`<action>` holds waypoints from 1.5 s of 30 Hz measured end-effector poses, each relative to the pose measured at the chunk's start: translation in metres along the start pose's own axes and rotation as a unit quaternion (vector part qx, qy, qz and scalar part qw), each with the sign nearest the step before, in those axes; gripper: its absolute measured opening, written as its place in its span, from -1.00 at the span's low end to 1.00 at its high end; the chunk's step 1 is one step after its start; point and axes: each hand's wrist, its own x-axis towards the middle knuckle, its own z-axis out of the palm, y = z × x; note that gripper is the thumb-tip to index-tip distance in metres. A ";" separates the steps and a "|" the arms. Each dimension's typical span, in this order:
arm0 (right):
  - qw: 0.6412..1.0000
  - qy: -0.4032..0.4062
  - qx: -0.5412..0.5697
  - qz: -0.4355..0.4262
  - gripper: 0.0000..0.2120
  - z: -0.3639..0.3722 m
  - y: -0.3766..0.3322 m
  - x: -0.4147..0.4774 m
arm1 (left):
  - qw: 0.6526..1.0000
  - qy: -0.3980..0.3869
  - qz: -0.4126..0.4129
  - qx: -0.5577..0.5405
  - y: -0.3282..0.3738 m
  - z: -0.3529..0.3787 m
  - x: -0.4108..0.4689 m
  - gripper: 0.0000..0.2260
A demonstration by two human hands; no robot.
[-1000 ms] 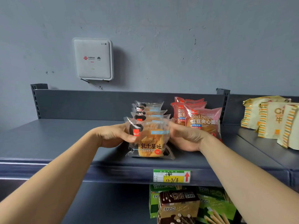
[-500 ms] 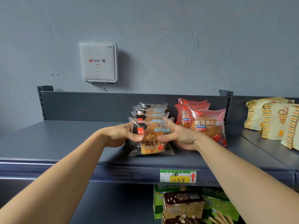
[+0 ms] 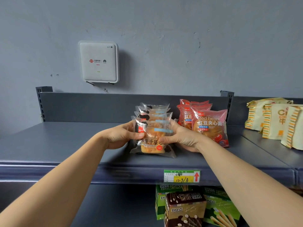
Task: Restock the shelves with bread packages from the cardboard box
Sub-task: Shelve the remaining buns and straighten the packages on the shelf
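Both thumbs have shifted inward; left hand [image 3: 122,136] and right hand [image 3: 181,138] clamp the front bread package [image 3: 153,141], hiding its label. Five packages counted.

shelf [image 3: 65,145]: dark grey | toast packs [image 3: 153,128]: clear, orange | bean packs [image 3: 211,126]: red | right packs [image 3: 275,120]: cream, orange-striped

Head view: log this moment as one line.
left hand: gripping front clear bread package | right hand: gripping same | package: upright on top shelf, front of row | red bean packs: beside
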 end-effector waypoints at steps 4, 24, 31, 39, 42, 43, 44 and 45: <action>1.000 0.009 0.005 -0.019 -0.19 0.000 -0.007 -0.008 | 0.999 0.047 0.011 0.001 0.011 -0.005 -0.006 -0.06; 0.910 0.402 -0.089 -0.052 -0.88 -0.094 -0.029 -0.078 | 0.851 0.376 0.120 0.347 0.094 0.102 0.054 -0.88; 0.915 0.388 -0.110 -0.026 -0.88 -0.142 -0.006 -0.098 | 0.753 0.369 0.081 0.539 0.075 0.154 0.089 -0.82; 0.947 0.297 -0.115 0.049 -0.57 -0.167 0.026 -0.099 | 0.713 0.328 -0.007 0.619 0.044 0.188 0.115 -0.94; 0.954 0.276 -0.105 0.053 -0.54 -0.169 0.034 -0.095 | 0.727 0.293 -0.053 0.619 0.039 0.194 0.120 -0.89; 0.956 0.271 -0.102 0.053 -0.54 -0.169 0.035 -0.093 | 0.741 0.285 -0.067 0.604 0.039 0.195 0.122 -0.81; 0.957 0.267 -0.100 0.052 -0.55 -0.169 0.035 -0.091 | 0.761 0.283 -0.086 0.577 0.040 0.198 0.123 -0.79; 0.958 0.263 -0.099 0.050 -0.55 -0.168 0.035 -0.090 | 0.781 0.285 -0.100 0.547 0.041 0.200 0.124 -0.83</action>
